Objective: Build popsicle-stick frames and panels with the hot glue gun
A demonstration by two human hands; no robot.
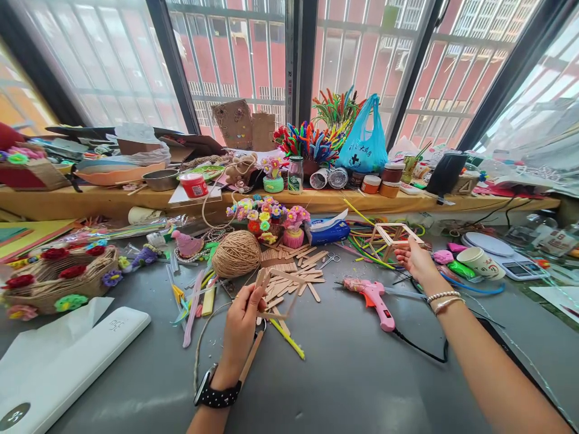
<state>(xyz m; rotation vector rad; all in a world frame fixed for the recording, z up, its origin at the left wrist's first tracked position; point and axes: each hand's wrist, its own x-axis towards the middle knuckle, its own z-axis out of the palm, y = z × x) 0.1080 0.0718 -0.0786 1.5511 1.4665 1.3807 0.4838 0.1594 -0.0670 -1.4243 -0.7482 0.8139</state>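
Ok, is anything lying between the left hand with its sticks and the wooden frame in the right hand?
Yes. The pink glue gun lies on the table between the left hand and the right hand holding the stick frame; loose sticks too.

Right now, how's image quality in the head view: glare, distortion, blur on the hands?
Head view: strong backlight from the windows, panes washed out at the far left and right; wide-angle bend curves the window frames and the shelf; soft glare on the grey table; left hand with its stick frame and right hand at the stick cube are sharp, evenly lit.
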